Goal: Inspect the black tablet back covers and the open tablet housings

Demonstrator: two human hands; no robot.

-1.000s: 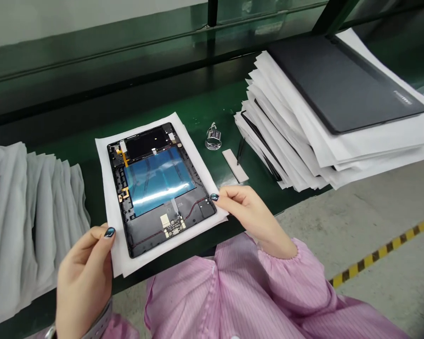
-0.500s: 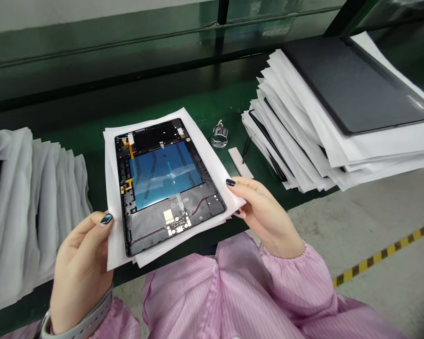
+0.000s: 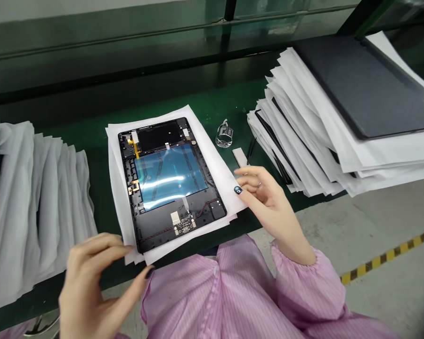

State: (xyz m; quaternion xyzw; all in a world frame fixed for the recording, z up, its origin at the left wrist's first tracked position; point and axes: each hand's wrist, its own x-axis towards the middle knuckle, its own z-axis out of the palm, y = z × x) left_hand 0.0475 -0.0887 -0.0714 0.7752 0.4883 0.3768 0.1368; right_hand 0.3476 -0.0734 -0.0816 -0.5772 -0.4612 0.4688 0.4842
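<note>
An opened tablet back housing lies on white paper sheets on the green bench. Its inside faces up, showing a blue film-covered battery, orange flex cables and a small circuit board. Off the lower left corner of the sheets, my left hand is open, thumb and fingers wide apart, with nothing in it. At the right edge of the sheets hovers my right hand, its thumb apart from the fingers and nothing gripped. Whether the right thumb still touches the paper is hard to see.
Upright white sheets stand packed at the left. A tall stack of white sheets with a dark tablet cover on top is at the right. Between lie a silvery tape roll, a pale strip and black tweezers.
Both hands have let go of the paper sheets under the tablet housing. The left hand has moved down and spread its fingers; the right hand's fingers have lifted. The housing now rests on the bench.
</note>
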